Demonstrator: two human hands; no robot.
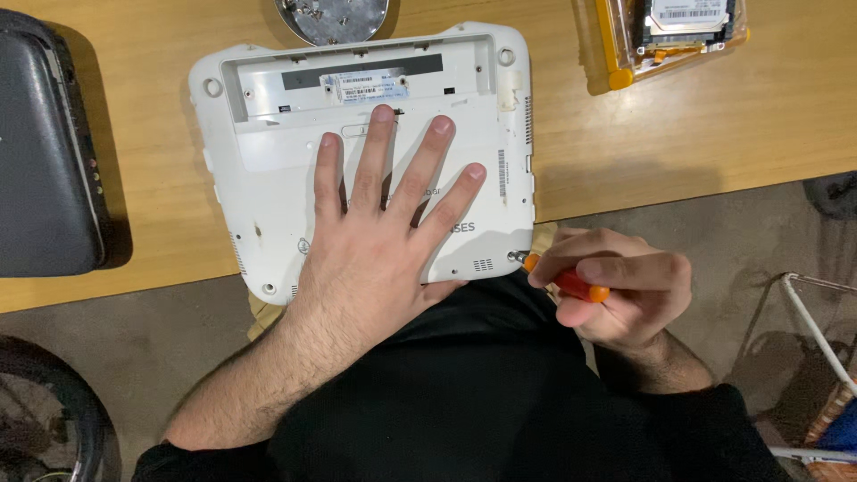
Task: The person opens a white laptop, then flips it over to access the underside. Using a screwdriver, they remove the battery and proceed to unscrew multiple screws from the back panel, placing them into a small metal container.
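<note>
Black fabric of the person's clothing fills the lower middle of the view, with both bare forearms reaching up out of it. The right hand (616, 290) is curled tight around a small orange-handled screwdriver (571, 283), thumb laid along the handle and the other fingers wrapped under it; the metal tip meets the near right corner of a white plastic laptop base with rounded corners (268, 170), at a screw hole just over the bench edge. The left hand (379, 223) lies flat on that white base, fingers spread wide and straight, palm pressing on its near half and holding nothing. The base lies underside up on the light wooden bench (643, 134), its near edge hanging slightly past the bench rim toward the person, with an open battery bay and a pale label strip along its far side. To the left, well apart from the white base, a dark grey closed case with rounded corners (45, 152) rests on the bench. Beyond the base, at the far edge of the view, sits a round metal dish holding small parts (335, 16). At the far right corner lies a clear plastic box with orange trim (669, 36), with a silver drive inside it.
</note>
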